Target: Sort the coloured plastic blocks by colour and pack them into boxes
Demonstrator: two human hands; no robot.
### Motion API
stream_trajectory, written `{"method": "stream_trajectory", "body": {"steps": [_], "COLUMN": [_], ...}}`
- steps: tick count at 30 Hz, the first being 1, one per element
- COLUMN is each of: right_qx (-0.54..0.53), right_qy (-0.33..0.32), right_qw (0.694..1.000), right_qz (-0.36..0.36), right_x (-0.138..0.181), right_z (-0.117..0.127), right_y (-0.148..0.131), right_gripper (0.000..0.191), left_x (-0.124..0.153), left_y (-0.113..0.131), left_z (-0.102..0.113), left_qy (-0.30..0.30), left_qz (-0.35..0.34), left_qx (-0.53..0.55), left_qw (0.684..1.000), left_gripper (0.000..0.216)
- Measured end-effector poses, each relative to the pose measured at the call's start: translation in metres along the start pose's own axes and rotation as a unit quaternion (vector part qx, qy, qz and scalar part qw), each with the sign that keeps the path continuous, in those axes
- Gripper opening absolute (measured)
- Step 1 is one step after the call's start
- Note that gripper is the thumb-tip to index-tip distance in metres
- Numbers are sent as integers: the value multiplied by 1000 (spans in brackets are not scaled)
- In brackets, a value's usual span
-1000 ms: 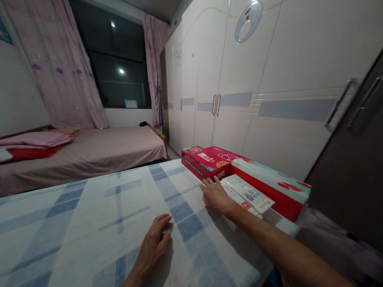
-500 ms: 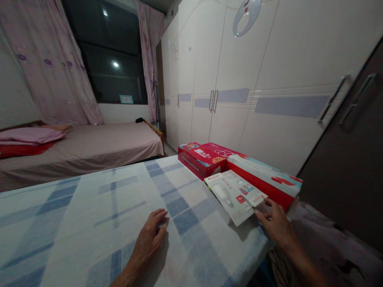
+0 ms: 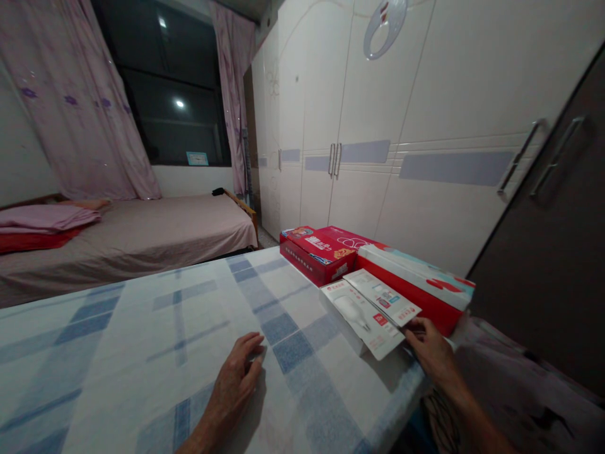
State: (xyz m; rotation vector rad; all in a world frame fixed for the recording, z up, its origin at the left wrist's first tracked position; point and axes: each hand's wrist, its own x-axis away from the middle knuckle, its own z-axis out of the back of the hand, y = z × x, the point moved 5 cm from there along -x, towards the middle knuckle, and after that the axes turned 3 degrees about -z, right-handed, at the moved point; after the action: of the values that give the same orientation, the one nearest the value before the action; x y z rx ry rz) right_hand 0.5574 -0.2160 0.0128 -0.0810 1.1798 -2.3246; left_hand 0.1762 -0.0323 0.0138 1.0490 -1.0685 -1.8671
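Note:
My right hand (image 3: 430,350) is at the table's right edge, thumb and fingers closed at the near right corner of a white cardboard light bulb box (image 3: 366,315). The box looks flattened, with a printed bulb on one panel and a second printed panel (image 3: 385,296) beside it, a dark gap between the two. Exactly which layer the fingertips grip is hard to make out. My left hand (image 3: 239,372) rests on the checked tablecloth (image 3: 198,340), holding nothing, its fingers loosely bent and apart from the thumb.
Behind the cardboard lie a red printed box (image 3: 316,252) and a long red and white box (image 3: 416,277). A white wardrobe (image 3: 368,113) stands beyond the table. At the left back is a bed (image 3: 179,221) below a curtained window (image 3: 170,82).
My right hand's fingers have closed in at the cardboard's corner, and the gap between the two panels has widened. My left hand stays in place. The view has shifted slightly.

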Motion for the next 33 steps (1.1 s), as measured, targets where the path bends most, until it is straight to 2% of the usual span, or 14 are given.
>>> {"method": "stream_trajectory", "body": {"steps": [3, 9, 12, 15, 18, 21, 25, 33], "right_qx": [-8, -35, -39, -39, -28, 22, 68, 50], "right_qy": [-1, -23, -32, -20, -20, -22, 2, 32], "right_qw": [1000, 998, 998, 999, 998, 997, 994, 995], "right_qz": [5, 43, 36, 22, 45, 75, 80, 74], "right_x": [-5, -11, -11, -9, -5, 0, 3, -1], "right_z": [-2, -10, -11, -9, -10, -11, -12, -10], "right_y": [-2, 11, 12, 9, 4, 0, -3, 1], "right_gripper": [37, 35, 38, 41, 43, 37, 32, 33], "left_x": [0, 0, 0, 0, 0, 0, 0, -1], "left_y": [-1, -3, -2, -2, -3, -2, 0, -2], "left_z": [0, 0, 0, 0, 0, 0, 0, -1], "left_qy": [3, -6, -2, 0, -5, -3, 0, -13], "left_qz": [1, -10, -9, -2, 1, -8, -7, -6], "left_qx": [2, -8, -5, 0, -2, -7, -9, -12], "left_qw": [1000, 1000, 1000, 1000, 1000, 1000, 1000, 1000], "left_gripper": [36, 37, 36, 36, 36, 36, 35, 37]}}
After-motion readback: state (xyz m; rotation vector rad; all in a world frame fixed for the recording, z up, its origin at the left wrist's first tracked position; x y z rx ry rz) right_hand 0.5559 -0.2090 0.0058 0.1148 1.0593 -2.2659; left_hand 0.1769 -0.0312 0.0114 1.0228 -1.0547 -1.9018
